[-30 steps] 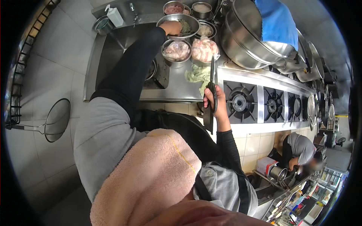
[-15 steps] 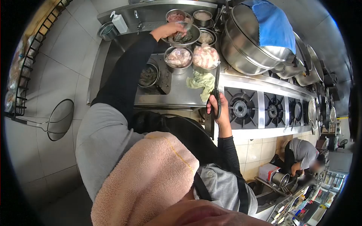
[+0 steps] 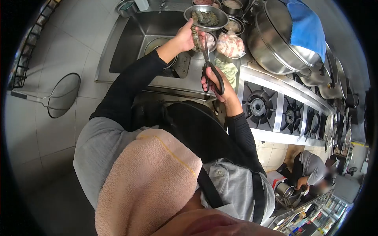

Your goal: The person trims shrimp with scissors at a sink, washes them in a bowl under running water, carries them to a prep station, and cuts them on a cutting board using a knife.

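Note:
My left hand (image 3: 183, 39) pinches a grey, striped raw shrimp (image 3: 195, 36) above the counter beside the sink. Black-handled scissors (image 3: 207, 62) are in my right hand (image 3: 221, 85), blades pointing up towards the shrimp's side. Whether the blades touch it I cannot tell. Just beyond my left hand stands a metal bowl (image 3: 223, 23) with more grey shrimp (image 3: 205, 17) in it. Partly behind the shrimp and blades is a bowl of pale bagged food (image 3: 210, 41). A bag of pink-and-white food (image 3: 230, 45) sits to its right, with a pale green cloth (image 3: 227, 70) nearer me.
The sink (image 3: 130, 47) at left holds a strainer or bowl (image 3: 157, 44), partly covered by my arm. A large steel pot (image 3: 271, 41) draped with a blue cloth (image 3: 307, 23) stands right, behind gas burners (image 3: 258, 106). A mesh skimmer (image 3: 64, 96) juts out left. Another person (image 3: 311, 167) crouches lower right.
My left hand has come out of the shrimp bowl towards me, now with a shrimp in it. The scissors have moved up and left beside it. The view has shifted.

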Tool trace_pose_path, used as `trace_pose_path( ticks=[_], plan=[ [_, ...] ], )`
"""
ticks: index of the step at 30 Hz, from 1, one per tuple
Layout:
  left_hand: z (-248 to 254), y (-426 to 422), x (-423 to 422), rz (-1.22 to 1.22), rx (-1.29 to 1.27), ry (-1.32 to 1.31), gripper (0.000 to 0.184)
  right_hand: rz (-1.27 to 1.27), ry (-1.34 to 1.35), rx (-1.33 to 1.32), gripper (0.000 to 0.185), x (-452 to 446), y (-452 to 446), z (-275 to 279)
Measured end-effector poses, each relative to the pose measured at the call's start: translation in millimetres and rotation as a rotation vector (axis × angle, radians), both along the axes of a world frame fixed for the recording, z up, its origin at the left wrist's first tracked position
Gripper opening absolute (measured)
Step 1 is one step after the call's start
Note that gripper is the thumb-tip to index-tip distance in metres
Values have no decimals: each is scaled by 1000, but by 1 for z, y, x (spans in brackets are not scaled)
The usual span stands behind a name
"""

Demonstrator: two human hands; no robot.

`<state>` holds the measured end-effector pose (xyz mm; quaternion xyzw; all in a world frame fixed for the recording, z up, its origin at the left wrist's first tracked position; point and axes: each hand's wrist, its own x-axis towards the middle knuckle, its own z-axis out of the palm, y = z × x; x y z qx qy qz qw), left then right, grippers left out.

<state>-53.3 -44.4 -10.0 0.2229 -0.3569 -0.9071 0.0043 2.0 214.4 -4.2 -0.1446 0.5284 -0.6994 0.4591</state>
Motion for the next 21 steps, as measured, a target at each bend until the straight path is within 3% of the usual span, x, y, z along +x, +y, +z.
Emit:
trace_pose_path(
  ticks=[6, 13, 21],
  plan=[
    [11, 16, 17, 55, -189, 43, 57, 10, 47, 48, 47, -2, -7, -5],
    [4, 42, 13, 99, -99, 82, 46, -94, 211, 52, 38, -6, -6, -21],
    [22, 68, 12, 233, -196, 124, 55, -122, 181, 98, 40, -8, 2, -28]
  ],
)
